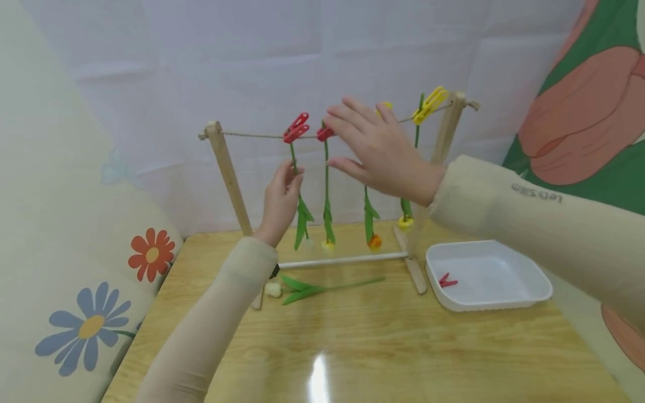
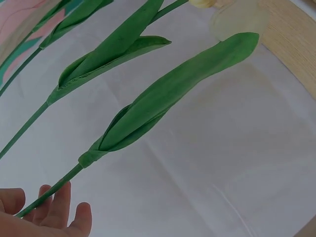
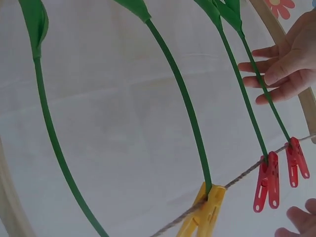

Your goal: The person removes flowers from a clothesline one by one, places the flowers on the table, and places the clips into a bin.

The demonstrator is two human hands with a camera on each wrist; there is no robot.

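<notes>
My left hand (image 1: pixel 283 198) is at the stem of the leftmost hanging tulip (image 2: pixel 173 89), a white one. In the right wrist view its loosely extended fingers (image 3: pixel 266 66) lie behind the stem, with the thumb apart from them. A red clothespin (image 1: pixel 295 130) clips that stem to the rope. Palm down and fingers straight, my right hand (image 1: pixel 378 148) is raised in front of the rope, holding nothing. Its fingertips overlap a second red clothespin (image 1: pixel 324 133) in the head view, from which a yellow tulip (image 1: pixel 328 245) hangs.
The rope (image 1: pixel 252 135) spans a wooden stand (image 1: pixel 229 176). Yellow clothespins (image 3: pixel 205 212) hold an orange tulip (image 1: pixel 374 242) and another yellow tulip (image 1: pixel 405 222). A white tulip (image 1: pixel 274 289) lies on the table (image 1: pixel 353 336). A white tray (image 1: pixel 496 305) at right holds a red clothespin (image 1: pixel 446 281).
</notes>
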